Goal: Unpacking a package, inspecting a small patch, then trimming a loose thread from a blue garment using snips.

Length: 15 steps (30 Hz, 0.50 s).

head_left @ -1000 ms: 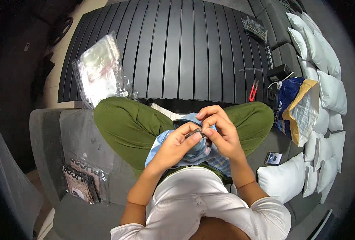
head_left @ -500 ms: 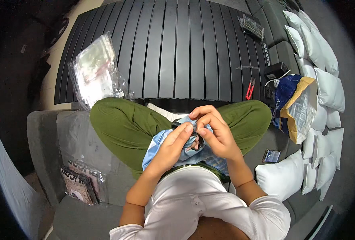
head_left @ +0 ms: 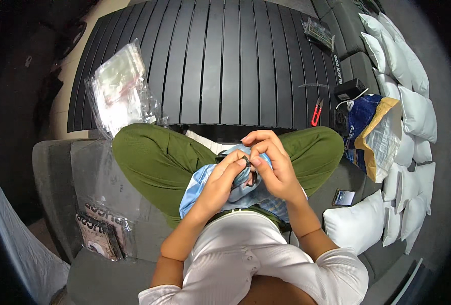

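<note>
A light blue piece of satiny fabric with a dark printed part lies bunched in my lap. My left hand pinches a dark strip along its edge between thumb and forefinger. Close beside it, my right hand is curled with its thumb and fingertips at the same dark edge. The two hands almost touch above the cloth. What lies between the right fingertips is too small to make out, and the folds hide the rest of the fabric.
Ahead stands a black slatted table with clear plastic bags, red thread snips and a dark packet. White pillows, a phone and a blue-and-yellow bag lie on the right. Wrapped printed packs rest on the left.
The dark edge and the fabric between my hands have shifted slightly. Both hands stay in nearly the same place, with small finger movements.
</note>
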Each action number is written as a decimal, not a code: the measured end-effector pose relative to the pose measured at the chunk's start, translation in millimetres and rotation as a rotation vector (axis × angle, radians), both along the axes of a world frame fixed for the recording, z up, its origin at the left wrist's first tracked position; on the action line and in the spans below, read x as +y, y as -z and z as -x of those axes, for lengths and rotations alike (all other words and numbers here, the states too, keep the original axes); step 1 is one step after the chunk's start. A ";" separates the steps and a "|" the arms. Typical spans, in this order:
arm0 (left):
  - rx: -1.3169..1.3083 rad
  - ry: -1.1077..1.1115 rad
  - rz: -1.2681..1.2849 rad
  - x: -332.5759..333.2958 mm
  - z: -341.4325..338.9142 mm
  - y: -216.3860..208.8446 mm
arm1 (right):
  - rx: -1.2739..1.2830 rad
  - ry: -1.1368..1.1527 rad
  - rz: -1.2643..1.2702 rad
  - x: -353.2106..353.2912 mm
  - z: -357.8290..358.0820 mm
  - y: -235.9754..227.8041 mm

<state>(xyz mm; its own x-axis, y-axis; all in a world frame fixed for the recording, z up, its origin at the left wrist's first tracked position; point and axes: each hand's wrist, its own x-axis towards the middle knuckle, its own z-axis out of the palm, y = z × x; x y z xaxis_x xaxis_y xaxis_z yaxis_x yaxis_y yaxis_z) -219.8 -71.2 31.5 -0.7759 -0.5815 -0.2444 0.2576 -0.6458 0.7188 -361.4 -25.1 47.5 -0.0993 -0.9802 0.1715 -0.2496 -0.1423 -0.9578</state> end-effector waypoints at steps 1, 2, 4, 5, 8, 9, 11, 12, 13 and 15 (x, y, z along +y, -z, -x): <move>0.001 0.000 0.000 1.9 2.9 -4.7 | 0.014 0.012 0.007 -0.8 0.5 0.2; -0.049 -0.130 -0.010 5.1 8.2 -13.4 | 0.015 0.014 0.007 -0.8 1.5 0.3; -0.146 -0.294 0.085 6.8 7.4 -13.2 | 0.038 0.038 0.024 -0.6 3.4 0.3; -0.145 -0.294 0.084 5.9 5.7 -9.2 | 0.039 0.039 0.024 -0.5 3.9 1.1; -0.432 -0.294 0.674 0.7 3.7 -15.0 | 0.060 0.039 0.018 0.5 5.6 4.3; -0.431 -0.293 0.673 -0.6 2.8 -17.3 | 0.043 0.053 0.015 1.0 6.0 4.8; -0.499 -0.206 0.863 -2.4 0.4 -19.0 | 0.026 0.067 0.012 1.0 6.6 5.1; -0.500 -0.252 0.896 -1.0 2.7 -18.7 | 0.026 0.067 0.015 0.2 6.9 5.3; -0.500 -0.252 0.897 -0.8 3.3 -17.2 | 0.026 0.067 0.018 -0.2 7.2 5.5; -0.488 -0.277 0.985 -1.0 4.0 -13.9 | -0.008 0.054 -0.002 0.9 7.7 5.3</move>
